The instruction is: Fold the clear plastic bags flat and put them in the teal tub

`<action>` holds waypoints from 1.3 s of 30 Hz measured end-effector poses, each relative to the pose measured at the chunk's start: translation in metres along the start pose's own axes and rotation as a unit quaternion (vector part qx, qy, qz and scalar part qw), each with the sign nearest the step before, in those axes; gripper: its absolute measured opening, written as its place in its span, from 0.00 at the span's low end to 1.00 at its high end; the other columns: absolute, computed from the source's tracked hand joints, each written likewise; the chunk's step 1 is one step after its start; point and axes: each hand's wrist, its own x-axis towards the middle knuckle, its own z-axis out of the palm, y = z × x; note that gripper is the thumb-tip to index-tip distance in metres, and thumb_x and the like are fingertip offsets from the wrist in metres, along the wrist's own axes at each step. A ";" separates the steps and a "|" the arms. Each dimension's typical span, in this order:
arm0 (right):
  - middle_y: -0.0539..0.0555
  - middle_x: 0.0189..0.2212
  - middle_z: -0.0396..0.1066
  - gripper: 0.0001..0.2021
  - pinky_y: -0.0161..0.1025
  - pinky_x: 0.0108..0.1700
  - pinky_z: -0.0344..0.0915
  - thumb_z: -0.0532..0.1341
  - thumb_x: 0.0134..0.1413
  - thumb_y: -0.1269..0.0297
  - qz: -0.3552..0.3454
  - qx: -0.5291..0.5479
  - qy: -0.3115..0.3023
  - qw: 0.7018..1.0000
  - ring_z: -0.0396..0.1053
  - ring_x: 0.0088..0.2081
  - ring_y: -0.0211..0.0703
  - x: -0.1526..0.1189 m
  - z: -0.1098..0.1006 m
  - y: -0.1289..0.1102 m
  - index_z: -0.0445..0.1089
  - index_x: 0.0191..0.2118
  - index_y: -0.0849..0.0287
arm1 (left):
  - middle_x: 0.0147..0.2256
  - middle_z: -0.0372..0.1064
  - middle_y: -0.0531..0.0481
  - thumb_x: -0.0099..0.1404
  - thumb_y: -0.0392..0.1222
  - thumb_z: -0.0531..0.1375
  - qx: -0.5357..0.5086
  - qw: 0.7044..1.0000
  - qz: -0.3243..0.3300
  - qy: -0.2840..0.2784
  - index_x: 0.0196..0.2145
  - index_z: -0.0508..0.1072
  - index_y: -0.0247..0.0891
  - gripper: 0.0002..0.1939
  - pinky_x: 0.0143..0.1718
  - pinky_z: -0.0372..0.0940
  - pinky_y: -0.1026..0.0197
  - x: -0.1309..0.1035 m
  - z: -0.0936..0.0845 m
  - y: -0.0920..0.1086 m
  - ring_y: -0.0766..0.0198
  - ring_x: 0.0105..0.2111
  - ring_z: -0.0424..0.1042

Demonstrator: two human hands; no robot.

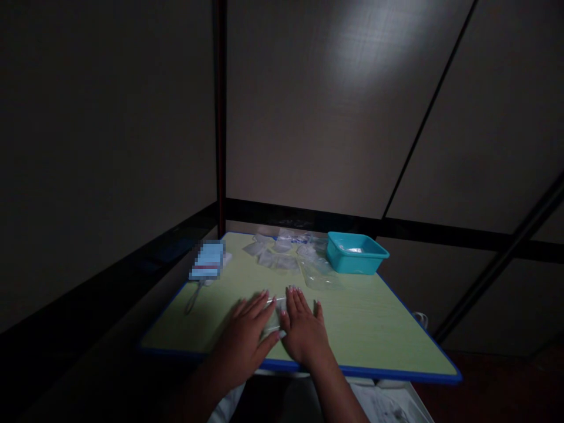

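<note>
A small clear plastic bag (pixel 272 320) lies flat on the pale green table (pixel 365 329), close to its front edge. My left hand (pixel 249 329) rests over the bag's left part, fingers stretched out and thumb pointing right. On the other side, my right hand (pixel 304 332) lies flat with its fingers spread, covering the bag's right part. Both hands press down from above, and neither grasps anything. Much of the bag is hidden under them. Beyond my fingers, several more clear plastic bags (pixel 277 259) are scattered toward the back of the table.
At the back right stands a turquoise plastic basket (pixel 356 264) with something whitish inside. A blurred-out blue object (pixel 208 259) with a strap lies at the left edge. Dark wall panels (pixel 304 117) rise behind the table, whose rim is blue.
</note>
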 end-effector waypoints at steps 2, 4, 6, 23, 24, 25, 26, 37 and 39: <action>0.49 0.64 0.28 0.27 0.56 0.60 0.27 0.32 0.62 0.55 -0.019 -0.001 -0.003 1.000 0.27 0.64 0.39 -0.001 -0.001 0.004 0.31 0.64 0.58 | 0.62 0.44 0.46 0.67 0.55 0.45 -0.022 1.000 0.000 -0.020 0.61 0.49 0.41 0.29 0.59 0.46 0.47 0.013 0.005 0.021 0.56 0.61 0.44; 0.49 0.64 0.26 0.27 0.55 0.61 0.31 0.35 0.61 0.56 -0.018 0.002 0.002 1.000 0.26 0.64 0.40 -0.002 -0.003 0.009 0.30 0.64 0.59 | 0.63 0.40 0.45 0.67 0.55 0.41 -0.039 0.998 -0.004 -0.043 0.62 0.45 0.37 0.31 0.60 0.45 0.49 0.024 0.009 0.039 0.56 0.62 0.41; 0.50 0.64 0.25 0.29 0.55 0.60 0.34 0.37 0.61 0.57 0.002 0.006 0.011 1.000 0.27 0.64 0.41 -0.003 -0.003 0.014 0.29 0.64 0.61 | 0.63 0.37 0.44 0.67 0.56 0.39 -0.035 0.998 -0.026 -0.054 0.62 0.44 0.34 0.32 0.60 0.43 0.48 0.032 0.012 0.051 0.55 0.62 0.38; 0.48 0.64 0.27 0.26 0.62 0.58 0.26 0.36 0.61 0.57 -0.021 -0.017 -0.015 1.000 0.26 0.64 0.42 -0.001 -0.001 0.013 0.34 0.64 0.54 | 0.62 0.40 0.41 0.65 0.62 0.33 0.015 0.990 -0.095 -0.101 0.61 0.49 0.30 0.38 0.60 0.40 0.44 0.028 0.025 0.039 0.54 0.62 0.39; 0.48 0.64 0.27 0.26 0.61 0.58 0.26 0.35 0.62 0.58 -0.019 -0.019 -0.016 1.000 0.26 0.64 0.42 -0.001 -0.002 0.013 0.34 0.64 0.54 | 0.62 0.40 0.41 0.65 0.62 0.33 0.021 0.990 -0.094 -0.099 0.61 0.49 0.31 0.38 0.60 0.40 0.44 0.027 0.025 0.037 0.54 0.62 0.39; 0.48 0.64 0.27 0.26 0.61 0.58 0.27 0.35 0.62 0.58 -0.016 -0.021 -0.016 1.000 0.25 0.64 0.42 -0.001 -0.002 0.012 0.34 0.64 0.54 | 0.62 0.40 0.42 0.65 0.61 0.34 0.029 0.991 -0.092 -0.096 0.61 0.49 0.32 0.37 0.60 0.40 0.44 0.025 0.026 0.035 0.54 0.62 0.39; 0.48 0.64 0.27 0.26 0.61 0.59 0.27 0.35 0.62 0.58 -0.013 -0.023 -0.016 1.000 0.25 0.64 0.41 -0.001 -0.002 0.012 0.33 0.64 0.54 | 0.62 0.40 0.43 0.65 0.61 0.34 0.037 0.991 -0.090 -0.091 0.61 0.49 0.32 0.36 0.60 0.39 0.44 0.023 0.027 0.033 0.54 0.62 0.38; 0.47 0.64 0.28 0.26 0.60 0.59 0.27 0.37 0.61 0.59 0.004 -0.020 -0.031 0.999 0.25 0.64 0.42 -0.001 -0.005 0.009 0.33 0.64 0.53 | 0.63 0.40 0.42 0.63 0.64 0.40 0.063 0.992 -0.096 -0.052 0.61 0.51 0.38 0.37 0.59 0.41 0.44 0.009 0.034 0.017 0.48 0.62 0.36; 0.47 0.64 0.28 0.26 0.60 0.59 0.27 0.37 0.61 0.59 0.005 -0.019 -0.028 0.999 0.25 0.64 0.42 -0.001 -0.005 0.009 0.33 0.64 0.53 | 0.62 0.41 0.43 0.63 0.64 0.41 0.063 0.991 -0.103 -0.049 0.61 0.51 0.40 0.36 0.59 0.41 0.43 0.007 0.031 0.015 0.48 0.62 0.36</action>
